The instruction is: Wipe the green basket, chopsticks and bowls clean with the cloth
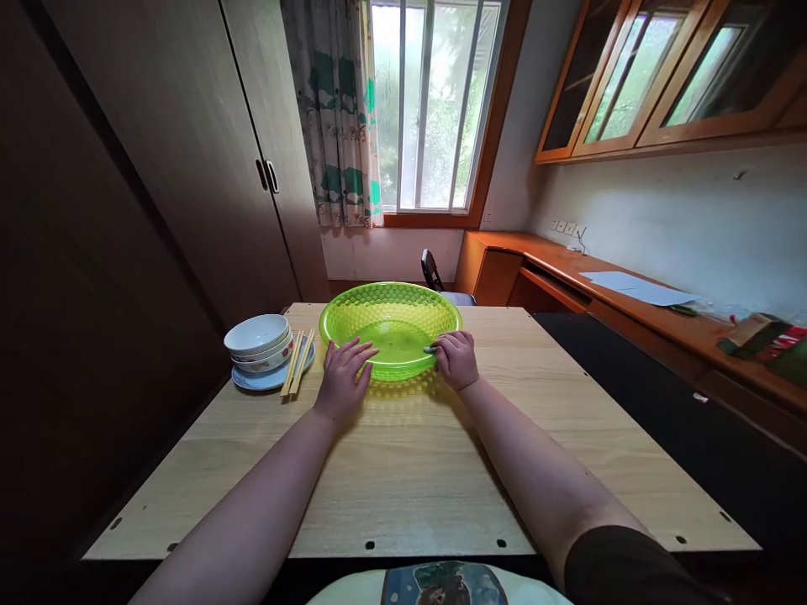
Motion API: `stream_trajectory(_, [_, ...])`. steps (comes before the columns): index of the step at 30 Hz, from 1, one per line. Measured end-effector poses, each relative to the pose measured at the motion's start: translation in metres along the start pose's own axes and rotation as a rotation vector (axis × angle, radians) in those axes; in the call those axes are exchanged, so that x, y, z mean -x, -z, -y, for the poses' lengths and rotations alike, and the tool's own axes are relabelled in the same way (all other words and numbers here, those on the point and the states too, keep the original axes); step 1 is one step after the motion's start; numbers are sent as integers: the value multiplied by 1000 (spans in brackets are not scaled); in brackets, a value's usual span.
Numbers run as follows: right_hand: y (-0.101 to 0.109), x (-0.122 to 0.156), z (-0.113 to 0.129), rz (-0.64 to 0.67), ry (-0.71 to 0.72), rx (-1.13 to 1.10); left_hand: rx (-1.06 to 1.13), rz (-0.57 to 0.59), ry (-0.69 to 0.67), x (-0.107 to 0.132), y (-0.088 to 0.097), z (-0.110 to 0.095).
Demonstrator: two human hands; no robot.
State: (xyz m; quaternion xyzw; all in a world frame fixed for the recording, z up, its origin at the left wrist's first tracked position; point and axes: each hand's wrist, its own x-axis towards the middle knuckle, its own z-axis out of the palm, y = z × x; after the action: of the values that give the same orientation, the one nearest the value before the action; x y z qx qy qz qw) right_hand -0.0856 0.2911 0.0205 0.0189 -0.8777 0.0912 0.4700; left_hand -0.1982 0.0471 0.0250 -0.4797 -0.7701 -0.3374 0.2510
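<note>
A translucent yellow-green plastic basin [391, 338] with a dimpled wall stands on the wooden table. My left hand [344, 378] rests at its near left rim, fingers spread over the edge. At the near right rim my right hand [457, 360] is closed. The end of a small grey-green item [429, 349], too small to name, pokes out of its fingers over the rim. To the left of the basin are stacked white bowls [258, 334] on a blue-white plate [252, 380]. Pale chopsticks [296, 363] lean on the plate's right edge.
The light wooden table [403, 470] has dark holes along its edges. Behind it stands a folding chair [431, 270] below the window. A dark wardrobe [189, 168] rises on the left. An orange-brown desk [593, 277] with white papers [640, 288] runs along the right wall.
</note>
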Motion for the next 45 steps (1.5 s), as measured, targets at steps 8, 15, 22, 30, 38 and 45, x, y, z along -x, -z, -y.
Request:
stream_trajectory(8, [-6,1,40,104,112,80,59,59,-94,2,-2,-6])
stream_trajectory(15, [-5,2,26,74,108,28,120,104,-79,-1,-3,-9])
stream_trajectory(22, [-2,6,-16,-65,-32,-29,154,19,-59,-2,-2,1])
stream_trajectory(30, [-2,5,-17,-107,-7,-36,94,-23,-103,0,-1,7])
stream_trajectory(38, [-6,6,24,51,159,30,58,21,-187,3,-2,-6])
stream_trajectory(45, [-7,5,28,37,161,10,95,-14,-157,1,-5,-5])
